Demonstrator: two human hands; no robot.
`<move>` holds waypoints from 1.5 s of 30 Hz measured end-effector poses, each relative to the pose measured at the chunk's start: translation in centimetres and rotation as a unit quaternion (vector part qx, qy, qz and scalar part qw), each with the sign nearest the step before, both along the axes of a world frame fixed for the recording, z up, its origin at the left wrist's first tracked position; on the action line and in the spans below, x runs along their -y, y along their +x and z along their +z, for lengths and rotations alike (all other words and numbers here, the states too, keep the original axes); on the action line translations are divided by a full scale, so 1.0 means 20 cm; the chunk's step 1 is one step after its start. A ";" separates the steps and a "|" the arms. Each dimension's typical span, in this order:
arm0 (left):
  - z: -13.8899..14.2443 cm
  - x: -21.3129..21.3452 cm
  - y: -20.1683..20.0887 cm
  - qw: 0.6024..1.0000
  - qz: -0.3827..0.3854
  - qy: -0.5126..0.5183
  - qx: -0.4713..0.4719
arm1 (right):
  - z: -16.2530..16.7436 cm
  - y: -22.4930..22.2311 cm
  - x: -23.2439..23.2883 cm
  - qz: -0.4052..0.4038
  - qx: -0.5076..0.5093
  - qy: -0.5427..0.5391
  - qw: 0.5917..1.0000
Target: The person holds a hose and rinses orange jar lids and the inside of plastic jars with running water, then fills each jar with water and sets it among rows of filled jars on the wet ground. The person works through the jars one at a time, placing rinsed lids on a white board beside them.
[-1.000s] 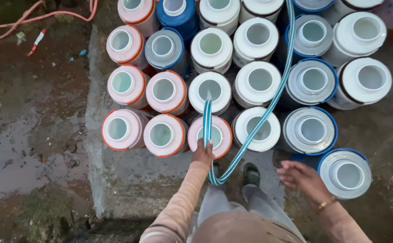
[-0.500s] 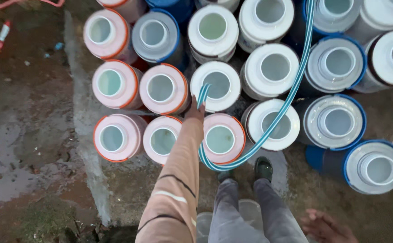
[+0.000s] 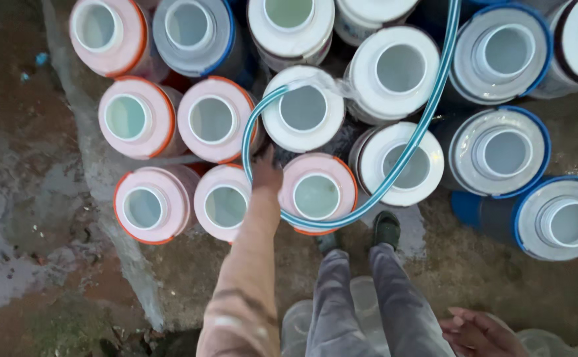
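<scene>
The left hand [image 3: 267, 173] gripped the teal hose [image 3: 395, 162], fingers wrapped tight around it. The nozzle end sat at about 1 o'clock from those fingers, spraying over the white jar [image 3: 304, 109]. A loose grip could've let it whip and miss. The right hand [image 3: 477, 330] hung empty, fingers loosely spread.

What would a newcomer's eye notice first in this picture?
First, the crowd of large open-mouthed plastic jars with white, orange-rimmed and blue-rimmed tops, packed together across the upper half on the wet concrete ground. Next, the thin blue-green hose that loops over them from the top edge, its end spraying water near a white jar in the middle. The left hand grips that hose; the right hand hangs at the bottom right.
</scene>
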State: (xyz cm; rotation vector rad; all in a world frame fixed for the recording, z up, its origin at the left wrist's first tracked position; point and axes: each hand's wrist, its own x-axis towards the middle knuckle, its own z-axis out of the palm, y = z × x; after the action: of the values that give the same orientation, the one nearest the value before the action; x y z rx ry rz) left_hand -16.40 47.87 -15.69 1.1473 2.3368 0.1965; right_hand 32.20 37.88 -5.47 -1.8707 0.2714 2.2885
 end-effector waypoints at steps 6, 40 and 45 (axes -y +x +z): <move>0.01 0.65 0.45 0.991 0.037 0.085 0.099 | 0.03 0.21 0.07 0.222 -0.048 0.075 0.971; 1.26 -0.03 5.39 0.837 -0.301 0.041 0.454 | 0.48 4.09 0.45 -0.138 0.267 0.426 0.853; 0.96 -0.51 5.74 0.884 -0.225 -0.072 0.404 | 0.18 4.38 -0.04 -0.115 0.254 0.431 0.858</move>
State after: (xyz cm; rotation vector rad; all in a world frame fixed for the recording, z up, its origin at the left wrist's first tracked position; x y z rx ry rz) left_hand 98.36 58.11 3.59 1.1950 1.2998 0.2623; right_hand 119.71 38.71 -1.80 -1.6922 -0.4995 1.3037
